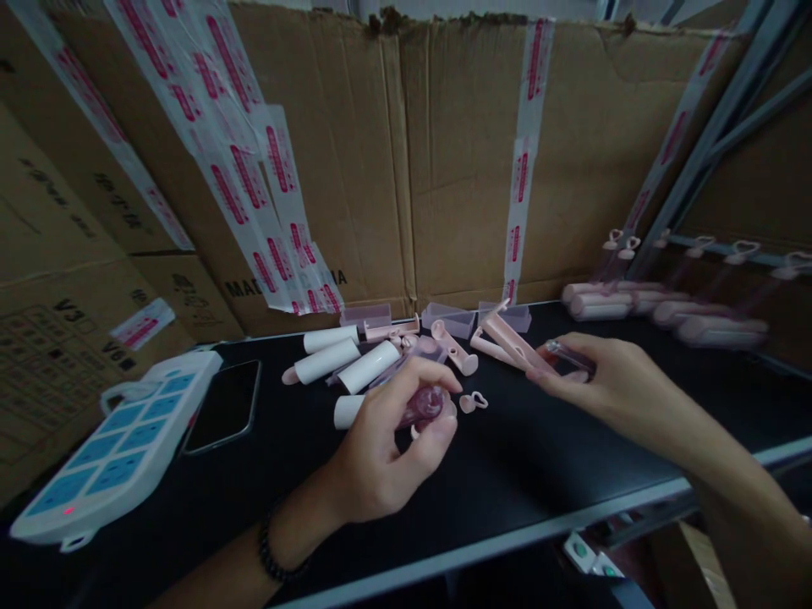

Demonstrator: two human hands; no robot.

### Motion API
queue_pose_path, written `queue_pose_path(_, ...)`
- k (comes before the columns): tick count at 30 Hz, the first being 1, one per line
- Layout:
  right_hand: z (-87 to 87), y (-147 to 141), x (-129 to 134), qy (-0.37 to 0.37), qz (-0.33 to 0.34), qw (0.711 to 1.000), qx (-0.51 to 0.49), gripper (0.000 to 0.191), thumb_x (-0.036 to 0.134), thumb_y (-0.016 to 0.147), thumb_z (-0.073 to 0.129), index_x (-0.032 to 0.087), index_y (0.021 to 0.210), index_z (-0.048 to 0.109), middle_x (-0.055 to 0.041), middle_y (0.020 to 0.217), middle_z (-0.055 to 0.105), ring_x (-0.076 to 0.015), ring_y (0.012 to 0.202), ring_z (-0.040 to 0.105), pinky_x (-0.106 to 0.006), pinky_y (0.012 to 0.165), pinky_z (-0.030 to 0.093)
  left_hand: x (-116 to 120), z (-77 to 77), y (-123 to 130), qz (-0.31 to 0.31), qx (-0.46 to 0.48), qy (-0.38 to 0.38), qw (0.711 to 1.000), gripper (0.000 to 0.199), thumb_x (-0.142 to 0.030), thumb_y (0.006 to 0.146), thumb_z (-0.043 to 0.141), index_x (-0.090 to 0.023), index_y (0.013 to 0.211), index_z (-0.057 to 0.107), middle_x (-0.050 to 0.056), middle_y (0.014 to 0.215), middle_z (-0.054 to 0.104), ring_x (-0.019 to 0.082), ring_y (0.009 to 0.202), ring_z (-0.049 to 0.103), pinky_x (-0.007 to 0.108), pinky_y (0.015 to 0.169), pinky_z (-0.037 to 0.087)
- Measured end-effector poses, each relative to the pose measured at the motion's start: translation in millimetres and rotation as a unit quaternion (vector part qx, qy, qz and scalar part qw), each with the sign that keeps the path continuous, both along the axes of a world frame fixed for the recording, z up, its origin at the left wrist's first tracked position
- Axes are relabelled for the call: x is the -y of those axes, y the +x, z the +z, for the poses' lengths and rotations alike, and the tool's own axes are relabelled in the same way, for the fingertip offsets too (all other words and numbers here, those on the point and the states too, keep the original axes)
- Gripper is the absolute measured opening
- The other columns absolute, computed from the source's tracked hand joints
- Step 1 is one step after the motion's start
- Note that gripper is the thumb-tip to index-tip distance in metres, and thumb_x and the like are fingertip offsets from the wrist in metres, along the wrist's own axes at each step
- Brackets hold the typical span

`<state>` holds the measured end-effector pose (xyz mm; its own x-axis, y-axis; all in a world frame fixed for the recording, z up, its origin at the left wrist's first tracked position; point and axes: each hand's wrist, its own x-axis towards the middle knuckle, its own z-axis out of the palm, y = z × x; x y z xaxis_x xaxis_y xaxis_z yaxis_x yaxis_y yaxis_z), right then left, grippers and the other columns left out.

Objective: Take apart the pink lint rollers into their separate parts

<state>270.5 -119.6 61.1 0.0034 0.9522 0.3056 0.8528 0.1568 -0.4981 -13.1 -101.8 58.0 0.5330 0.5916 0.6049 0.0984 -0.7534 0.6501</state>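
Grip of the left hand (381,448) is curled round a purple tube (426,404), round end up, rest hidden; grip of the right hand (600,372) pinches a pink bracket (507,338) near one end, with a clear purple piece (578,355) at the fingers. Both held just above the counter (507,482). Risk: tube looks smooth, could slide out if the fingers loosen; bracket is long and thin, caught at one end only, so it could tip or twist, and a hard squeeze might bend it. Its far end overlaps another pink frame (491,348) in view, contact unclear; a snag there could pull that frame along. Small heart ring (480,399) lies between the hands, easy to brush off its spot with a sleeve-less wrist or knuckle. White cylinders (371,367) are round, lie loose beside the left hand, may roll if bumped. Looks: tube glossy, see-through, dusky purple; bracket pale pink, matt, narrow, with raised ends; purple piece glassy, with a shiny tip. Farther out, clear purple covers (449,318) by the cardboard (457,169), pink rollers (596,306) with heart-topped handles at right, phone (227,404) and white power strip (130,448) at left, its red light on.
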Motion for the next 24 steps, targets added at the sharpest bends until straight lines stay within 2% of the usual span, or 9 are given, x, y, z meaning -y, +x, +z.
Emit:
queue_pose_path(4,-23.9,12.4,-18.0,-0.098,-0.026,0.987,0.127,0.034,0.052,0.088,0.065,0.021,0.096,0.077,-0.0091,0.089,0.077,-0.0265,0.08,0.07,-0.031,0.064,0.038,0.9,-1.6,-1.2,-0.01,0.008,-0.004,1.0,0.016,-0.028,0.105,0.049,-0.021,0.112,0.061,0.002,0.09,0.062,0.013,0.078,0.057,0.026,0.069,0.046)
queue_pose_path(8,-38.3,4.9,-24.3,-0.155,-0.027,0.974,0.164,0.028,0.045,0.088,0.064,0.024,0.101,0.077,-0.0101,0.094,0.078,-0.03,0.088,0.074,-0.032,0.068,0.04,-0.4,-4.6,0.5,-0.026,0.078,-0.058,0.995,0.019,-0.034,0.104,0.055,-0.02,0.114,0.064,0.005,0.096,0.067,0.016,0.083,0.065,0.028,0.072,0.052)
queue_pose_path(11,-41.3,-0.7,-28.4,-0.165,-0.036,0.97,0.177,0.03,0.044,0.088,0.062,0.024,0.105,0.078,-0.0123,0.096,0.077,-0.0343,0.09,0.075,-0.034,0.068,0.04,-5.5,-1.6,2.8,-0.038,0.176,-0.119,0.976,0.023,-0.039,0.101,0.061,-0.021,0.113,0.065,0.007,0.098,0.073,0.019,0.086,0.071,0.028,0.069,0.056)
queue_pose_path(14,-41.2,-0.9,-33.6,-0.154,-0.025,0.972,0.176,0.033,0.045,0.088,0.065,0.024,0.11,0.077,-0.0136,0.105,0.076,-0.0364,0.095,0.074,-0.036,0.071,0.042,-16.5,4.6,2.6,-0.004,0.263,-0.162,0.951,0.026,-0.045,0.097,0.066,-0.021,0.107,0.066,0.007,0.097,0.076,0.021,0.094,0.073,0.029,0.077,0.059)
queue_pose_path(16,-40.3,1.8,-36.9,-0.139,-0.014,0.976,0.169,0.038,0.052,0.09,0.064,0.024,0.112,0.077,-0.0138,0.11,0.074,-0.0348,0.095,0.073,-0.036,0.073,0.043,-26.4,7.7,0.3,0.012,0.307,-0.195,0.931,0.026,-0.045,0.095,0.07,-0.021,0.104,0.066,0.005,0.095,0.077,0.018,0.092,0.073,0.027,0.08,0.058)
queue_pose_path(18,-37.7,4.8,-39.1,-0.102,-0.009,0.984,0.144,0.044,0.059,0.095,0.056,0.023,0.109,0.077,-0.0136,0.107,0.073,-0.0309,0.092,0.072,-0.035,0.073,0.043,-36.3,8.9,-3.0,0.013,0.342,-0.221,0.913,0.024,-0.041,0.092,0.074,-0.021,0.101,0.065,0.004,0.095,0.077,0.014,0.081,0.071,0.022,0.07,0.056)
queue_pose_path(20,-32.7,5.3,-38.9,-0.039,-0.009,0.996,0.083,0.046,0.058,0.1,0.049,0.02,0.102,0.076,-0.0117,0.099,0.072,-0.0264,0.087,0.07,-0.033,0.073,0.043,-43.8,8.8,-5.8,0.011,0.364,-0.236,0.901,0.024,-0.035,0.089,0.079,-0.02,0.098,0.063,0.003,0.096,0.077,0.01,0.071,0.066,0.018,0.062,0.052)
queue_pose_path(22,-25.2,0.4,-34.9,0.018,0.016,0.999,-0.024,0.043,0.053,0.102,0.048,0.019,0.101,0.073,-0.009,0.098,0.072,-0.0232,0.088,0.068,-0.032,0.075,0.044,-46.9,8.4,-6.5,0.009,0.367,-0.248,0.896,0.025,-0.029,0.086,0.082,-0.019,0.094,0.061,0.003,0.097,0.077,0.008,0.067,0.063,0.018,0.061,0.053)
queue_pose_path(24,-16.9,-10.6,-27.5,0.048,0.078,0.985,-0.146,0.039,0.052,0.102,0.05,0.02,0.113,0.069,-0.007,0.104,0.073,-0.0215,0.094,0.068,-0.031,0.08,0.047,-45.1,8.2,-4.7,0.003,0.349,-0.264,0.899,0.028,-0.025,0.083,0.084,-0.018,0.093,0.059,0.004,0.096,0.078,0.009,0.067,0.065,0.02,0.062,0.056)
